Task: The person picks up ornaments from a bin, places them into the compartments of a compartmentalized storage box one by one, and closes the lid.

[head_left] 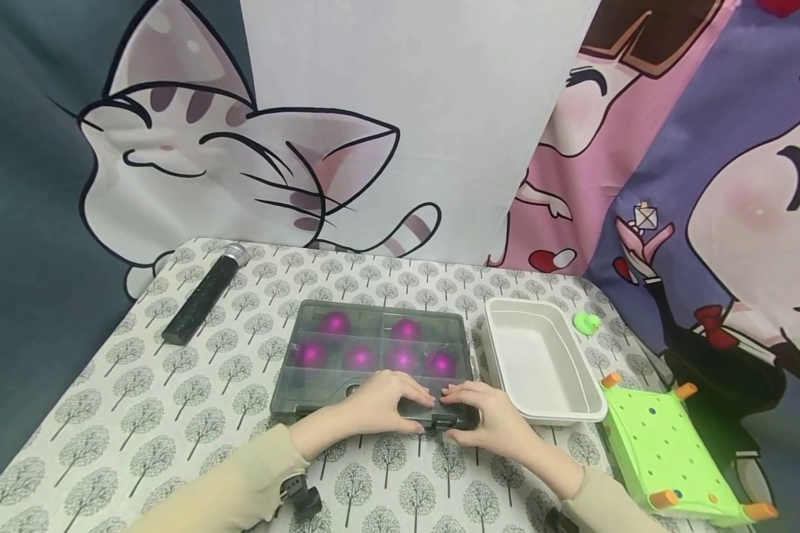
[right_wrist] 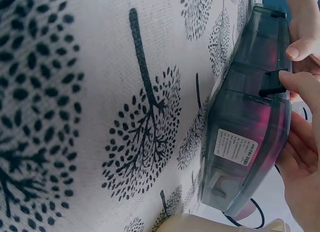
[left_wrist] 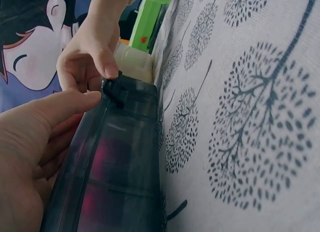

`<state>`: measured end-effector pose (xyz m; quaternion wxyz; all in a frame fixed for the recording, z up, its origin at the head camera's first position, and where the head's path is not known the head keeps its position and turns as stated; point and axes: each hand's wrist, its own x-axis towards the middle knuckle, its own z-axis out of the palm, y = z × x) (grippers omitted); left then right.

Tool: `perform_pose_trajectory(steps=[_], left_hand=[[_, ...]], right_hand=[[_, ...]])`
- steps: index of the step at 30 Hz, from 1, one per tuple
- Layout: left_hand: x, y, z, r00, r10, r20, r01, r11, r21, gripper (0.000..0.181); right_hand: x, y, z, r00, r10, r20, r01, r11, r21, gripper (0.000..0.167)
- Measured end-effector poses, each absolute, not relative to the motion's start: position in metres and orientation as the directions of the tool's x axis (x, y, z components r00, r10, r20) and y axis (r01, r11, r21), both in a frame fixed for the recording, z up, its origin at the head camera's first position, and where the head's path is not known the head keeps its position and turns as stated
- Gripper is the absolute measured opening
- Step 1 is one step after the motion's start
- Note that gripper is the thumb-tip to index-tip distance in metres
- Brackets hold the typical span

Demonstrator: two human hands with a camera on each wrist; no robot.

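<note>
A smoky, see-through storage box (head_left: 373, 381) lies on the table, its lid down. Inside its compartments are several shiny purple balls (head_left: 336, 323). My left hand (head_left: 383, 403) rests on the lid near the front edge, its thumb beside the edge. Opposite it, my right hand (head_left: 487, 416) grips the front edge near the right corner. Its fingers lie over the lid and its thumb touches a black latch (right_wrist: 272, 83) that sticks out from the box's side. The same latch shows in the left wrist view, between both thumbs.
Right of the box stands a white plastic basin (head_left: 540, 363). Beyond it are a small green duck (head_left: 587, 323) and a green toy stand (head_left: 670, 451) with orange legs pointing up. A black microphone (head_left: 203, 296) lies at the left on the tree-patterned tablecloth (head_left: 173, 414).
</note>
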<state>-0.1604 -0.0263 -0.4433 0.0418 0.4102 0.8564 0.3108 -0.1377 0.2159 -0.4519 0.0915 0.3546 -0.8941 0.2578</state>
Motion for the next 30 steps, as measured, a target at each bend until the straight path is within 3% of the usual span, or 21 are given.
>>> perform_pose_trajectory(steps=[6, 30], left_hand=[[-0.1593, -0.0234, -0.4440, -0.690, 0.703, 0.172, 0.650, 0.498, 0.575, 0.033], [-0.1591, -0.0253, -0.4428, -0.690, 0.703, 0.174, 0.641, 0.481, 0.597, 0.034]], right_hand=[[-0.1392, 0.2152, -0.4505, -0.729, -0.588, 0.349, -0.684, 0.624, -0.377, 0.038], [-0.1448, 0.2141, -0.4505, -0.709, -0.610, 0.355, -0.706, 0.614, -0.354, 0.027]])
